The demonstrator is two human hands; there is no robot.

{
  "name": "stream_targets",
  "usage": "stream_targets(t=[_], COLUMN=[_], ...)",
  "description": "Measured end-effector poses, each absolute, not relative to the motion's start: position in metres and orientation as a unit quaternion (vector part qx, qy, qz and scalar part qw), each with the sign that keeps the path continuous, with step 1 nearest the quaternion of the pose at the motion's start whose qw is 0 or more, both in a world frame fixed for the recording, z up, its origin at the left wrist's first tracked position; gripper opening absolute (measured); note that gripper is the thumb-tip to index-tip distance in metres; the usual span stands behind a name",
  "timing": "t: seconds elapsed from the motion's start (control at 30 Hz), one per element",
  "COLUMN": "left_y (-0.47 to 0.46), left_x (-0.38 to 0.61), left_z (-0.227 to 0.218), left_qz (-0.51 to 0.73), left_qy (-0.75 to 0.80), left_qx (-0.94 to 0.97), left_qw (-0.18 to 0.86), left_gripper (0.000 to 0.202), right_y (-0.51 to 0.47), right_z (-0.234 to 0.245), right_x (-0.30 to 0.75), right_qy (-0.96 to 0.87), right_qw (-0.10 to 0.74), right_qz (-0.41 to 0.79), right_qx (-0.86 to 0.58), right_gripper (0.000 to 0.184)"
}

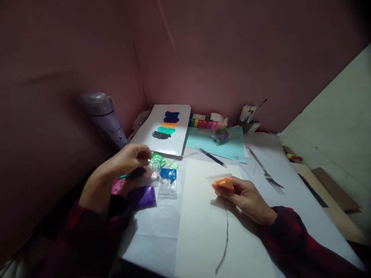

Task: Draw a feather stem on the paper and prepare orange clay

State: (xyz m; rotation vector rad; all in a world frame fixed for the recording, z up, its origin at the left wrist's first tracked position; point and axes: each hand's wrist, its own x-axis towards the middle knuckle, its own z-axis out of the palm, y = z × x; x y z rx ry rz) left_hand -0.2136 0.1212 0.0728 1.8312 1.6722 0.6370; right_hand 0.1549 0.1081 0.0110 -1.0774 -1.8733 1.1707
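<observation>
My right hand (246, 199) grips a small clear bag of orange clay (223, 183) between thumb and fingers, above the cream paper sheet (199, 231). A dark, slightly curved line (227, 231) is on that sheet. My left hand (131, 159) hangs over the clay bags at the left, its fingers curled downward; what they hold, if anything, cannot be made out. Around it lie a green clay bag (158, 160), a blue clay bag (168, 181), a purple clay bag (143, 197) and a partly hidden pink one (117, 187).
Behind the sheet are tweezers (213, 157), a clear plastic fork (242, 164) and a metal fork (266, 172). A painted board (174, 144) stands near a lilac bottle (102, 119). Colourful clay pieces (204, 123), a teal sheet (199, 141) and a brush holder (248, 125) are at the wall.
</observation>
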Motion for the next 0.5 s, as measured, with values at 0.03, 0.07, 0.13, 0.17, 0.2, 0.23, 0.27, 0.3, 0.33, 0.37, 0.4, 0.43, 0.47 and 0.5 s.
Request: stream_targets(t=[0.03,0.07,0.13,0.17,0.2,0.23,0.27,0.3,0.33,0.37,0.4,0.43,0.47,0.5], left_y=[0.118,0.116,0.113,0.112,0.112,0.113,0.114,0.115,0.116,0.117,0.118,0.118,0.118,0.117], left_x=[-0.209,-0.203,-0.191,-0.186,-0.182,-0.18,-0.18,-0.182,-0.186,-0.191,-0.196,-0.202,-0.208,-0.212], left_z=[0.073,0.073,0.072,0.072,0.071,0.071,0.07,0.07,0.07,0.071,0.073,0.074,0.076,0.078], left_qz=[0.198,0.155,0.085,0.069,0.063,0.066,0.071,0.075,0.086,0.112,0.157,0.221,0.295,0.37], left_qy=[0.625,0.627,0.638,0.643,0.645,0.645,0.642,0.641,0.644,0.652,0.663,0.674,0.682,0.683], left_qx=[0.697,0.709,0.73,0.736,0.739,0.742,0.744,0.744,0.741,0.732,0.716,0.692,0.66,0.621], left_qw=[0.292,0.282,0.229,0.202,0.183,0.173,0.171,0.171,0.17,0.163,0.152,0.135,0.117,0.101], left_gripper=[0.02,0.027,0.036,0.034,0.03,0.024,0.019,0.018,0.019,0.021,0.023,0.025,0.025,0.023], right_y=[0.108,0.108,0.108,0.108,0.108,0.108,0.108,0.108,0.107,0.107,0.107,0.107,0.107,0.107], right_z=[0.011,0.011,0.011,0.011,0.01,0.01,0.01,0.01,0.01,0.011,0.011,0.012,0.012,0.013], right_x=[0.155,0.155,0.155,0.155,0.155,0.155,0.155,0.155,0.155,0.155,0.155,0.155,0.155,0.155], right_qy=[-0.718,-0.719,-0.72,-0.721,-0.721,-0.721,-0.721,-0.721,-0.721,-0.721,-0.721,-0.722,-0.722,-0.724], right_qw=[0.333,0.331,0.329,0.328,0.327,0.326,0.324,0.323,0.323,0.324,0.324,0.325,0.325,0.325], right_qz=[0.448,0.446,0.443,0.443,0.443,0.444,0.444,0.444,0.444,0.443,0.441,0.439,0.438,0.437], right_qx=[-0.415,-0.417,-0.42,-0.421,-0.421,-0.422,-0.422,-0.422,-0.423,-0.423,-0.424,-0.425,-0.425,-0.424], right_gripper=[0.027,0.027,0.027,0.027,0.027,0.028,0.028,0.028,0.029,0.029,0.029,0.03,0.03,0.03])
